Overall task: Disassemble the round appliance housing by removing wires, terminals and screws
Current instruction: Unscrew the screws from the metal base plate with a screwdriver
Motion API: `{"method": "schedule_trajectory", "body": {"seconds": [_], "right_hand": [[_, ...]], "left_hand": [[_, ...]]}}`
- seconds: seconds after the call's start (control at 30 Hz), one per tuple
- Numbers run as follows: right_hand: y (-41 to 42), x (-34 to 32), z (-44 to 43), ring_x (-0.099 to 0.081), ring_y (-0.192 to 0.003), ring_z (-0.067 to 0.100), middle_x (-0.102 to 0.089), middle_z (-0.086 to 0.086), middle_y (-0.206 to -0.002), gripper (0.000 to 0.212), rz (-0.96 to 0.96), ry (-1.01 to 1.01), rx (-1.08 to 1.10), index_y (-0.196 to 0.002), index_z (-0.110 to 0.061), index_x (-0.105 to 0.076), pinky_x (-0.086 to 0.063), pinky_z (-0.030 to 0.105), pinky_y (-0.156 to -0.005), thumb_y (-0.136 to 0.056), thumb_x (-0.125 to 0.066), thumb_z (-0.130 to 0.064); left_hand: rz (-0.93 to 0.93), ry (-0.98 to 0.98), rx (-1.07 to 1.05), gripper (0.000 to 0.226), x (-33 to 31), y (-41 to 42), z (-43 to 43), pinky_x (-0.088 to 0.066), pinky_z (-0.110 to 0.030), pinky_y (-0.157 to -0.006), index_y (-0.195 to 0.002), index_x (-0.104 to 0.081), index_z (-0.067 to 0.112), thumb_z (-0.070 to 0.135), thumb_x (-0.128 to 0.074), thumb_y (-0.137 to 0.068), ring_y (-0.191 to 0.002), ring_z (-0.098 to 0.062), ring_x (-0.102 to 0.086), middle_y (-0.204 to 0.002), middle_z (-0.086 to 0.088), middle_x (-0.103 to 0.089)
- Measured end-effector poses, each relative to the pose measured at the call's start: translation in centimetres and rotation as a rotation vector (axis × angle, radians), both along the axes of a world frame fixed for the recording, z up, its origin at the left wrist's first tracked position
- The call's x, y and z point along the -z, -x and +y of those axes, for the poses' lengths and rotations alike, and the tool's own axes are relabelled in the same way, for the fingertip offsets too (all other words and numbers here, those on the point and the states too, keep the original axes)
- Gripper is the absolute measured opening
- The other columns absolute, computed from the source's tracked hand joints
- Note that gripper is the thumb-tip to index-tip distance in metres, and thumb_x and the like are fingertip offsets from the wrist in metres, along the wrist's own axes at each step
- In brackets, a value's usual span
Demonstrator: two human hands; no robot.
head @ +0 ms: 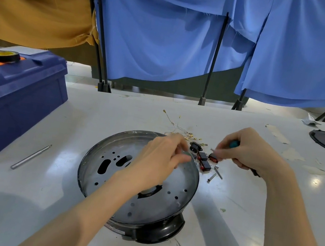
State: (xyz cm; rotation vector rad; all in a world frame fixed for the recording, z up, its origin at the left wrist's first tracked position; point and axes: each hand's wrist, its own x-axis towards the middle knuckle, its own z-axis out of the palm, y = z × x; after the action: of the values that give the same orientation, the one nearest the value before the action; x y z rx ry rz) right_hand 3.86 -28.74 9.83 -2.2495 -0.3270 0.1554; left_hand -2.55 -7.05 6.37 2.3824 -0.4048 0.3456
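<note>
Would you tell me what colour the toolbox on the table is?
The toolbox is blue with orange on top, shown in the head view.

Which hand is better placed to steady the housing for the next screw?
Left. The left hand hovers over the housing rim; the right hand grips the screwdriver, off beside the housing.

Black housing (161, 231), grey plate (165, 206) dotted with holes; red-and-black switches (206, 165); teal screwdriver handle (234, 143); gold terminals (189, 134); white table (40, 188); navy toolbox (11, 103) with orange inset; black tape (3, 55), yellow core; blue curtains (170, 39), mustard cloth (37, 7)
</note>
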Motion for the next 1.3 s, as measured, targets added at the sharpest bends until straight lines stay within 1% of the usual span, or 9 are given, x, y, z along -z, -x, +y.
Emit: {"method": "schedule_trajectory", "body": {"seconds": [0.1,0.27,0.4,0.5,0.6,0.73,0.93,1.07,1.3], "right_hand": [[-1.1,2.2,-1.4,-0.041,-0.030,0.011,-0.070,0.013,-0.060,0.015,0.124,0.162,0.166,-0.069,0.006,-0.071,-0.034,0.019,-0.035,-0.079,-0.076,-0.004],[-2.3,5.4,-1.5,-0.043,-0.043,0.023,-0.060,0.021,-0.061,0.012,0.267,0.240,0.260,-0.076,0.016,-0.065,-0.030,0.019,-0.036,-0.078,-0.070,0.006],[-2.4,5.7,-1.5,-0.041,-0.033,0.020,-0.059,0.016,-0.054,0.022,0.258,0.281,0.265,-0.069,0.007,-0.062,-0.030,0.016,-0.035,-0.084,-0.070,-0.007],[-2.4,5.0,-1.9,-0.048,-0.037,0.018,-0.065,0.016,-0.065,0.031,0.187,0.239,0.281,-0.077,0.011,-0.065,-0.034,0.018,-0.036,-0.089,-0.068,-0.017],[-1.8,3.1,-1.4,-0.044,-0.036,0.015,-0.065,0.010,-0.058,0.040,0.089,0.175,0.184,-0.068,0.002,-0.069,-0.035,0.021,-0.037,-0.085,-0.073,-0.034],[0.0,0.5,0.9,-0.039,-0.038,0.017,-0.059,0.005,-0.050,0.058,0.150,0.214,-0.117,-0.059,-0.007,-0.070,-0.032,0.021,-0.039,-0.070,-0.071,-0.063],[1.0,0.3,3.4,-0.039,-0.034,0.013,-0.060,0.007,-0.050,0.032,0.282,0.289,-0.332,-0.058,-0.008,-0.071,-0.032,0.019,-0.037,-0.077,-0.080,-0.032],[0.6,1.0,4.1,-0.041,-0.034,0.014,-0.062,0.006,-0.050,0.032,0.196,0.205,-0.250,-0.058,-0.007,-0.070,-0.037,0.021,-0.041,-0.083,-0.076,-0.028],[0.2,1.1,5.5,-0.048,-0.039,0.012,-0.060,0.003,-0.047,0.046,-0.201,0.075,0.002,-0.065,-0.003,-0.069,-0.043,0.019,-0.042,-0.078,-0.073,-0.047]], "left_hand": [[0.046,-0.156,-0.050,0.011,1.2,0.1,1.1,-0.051,-0.037,-0.079,-0.090,-0.061,0.024,0.034,-0.064,-0.088,-0.076,-0.010,-0.056,-0.081,0.012,-0.059],[0.074,-0.106,-0.056,0.010,1.9,0.0,1.7,-0.051,-0.030,-0.077,-0.085,-0.063,0.021,0.030,-0.067,-0.086,-0.076,-0.007,-0.055,-0.085,0.008,-0.061],[0.082,-0.109,-0.026,0.009,2.0,-0.1,1.8,-0.051,-0.026,-0.074,-0.081,-0.062,0.023,0.027,-0.069,-0.085,-0.074,-0.004,-0.055,-0.085,0.010,-0.058],[0.118,-0.081,-0.019,0.016,1.4,-0.2,2.7,-0.048,-0.022,-0.068,-0.073,-0.063,0.020,0.025,-0.078,-0.076,-0.065,-0.003,-0.053,-0.079,0.009,-0.057],[0.199,-0.070,0.012,0.027,0.6,0.0,4.5,-0.039,-0.009,-0.053,-0.065,-0.065,0.020,0.032,-0.088,-0.060,-0.054,0.001,-0.051,-0.064,0.011,-0.060],[0.357,-0.103,0.076,0.036,0.4,0.6,6.2,-0.039,-0.012,-0.050,-0.068,-0.067,0.019,0.036,-0.092,-0.050,-0.051,0.003,-0.050,-0.053,0.014,-0.056],[0.445,-0.130,0.113,0.034,0.9,0.9,6.7,-0.037,-0.019,-0.050,-0.065,-0.071,0.016,0.044,-0.089,-0.055,-0.048,-0.001,-0.046,-0.046,0.013,-0.054],[0.480,-0.172,0.108,0.035,0.9,1.0,6.9,-0.031,-0.019,-0.049,-0.064,-0.072,0.017,0.051,-0.081,-0.065,-0.046,-0.003,-0.039,-0.047,0.011,-0.048],[0.456,-0.215,0.059,0.037,1.3,1.0,7.6,-0.030,-0.014,-0.045,-0.053,-0.066,0.021,0.051,-0.075,-0.073,-0.047,-0.006,-0.038,-0.047,0.007,-0.046]]}}
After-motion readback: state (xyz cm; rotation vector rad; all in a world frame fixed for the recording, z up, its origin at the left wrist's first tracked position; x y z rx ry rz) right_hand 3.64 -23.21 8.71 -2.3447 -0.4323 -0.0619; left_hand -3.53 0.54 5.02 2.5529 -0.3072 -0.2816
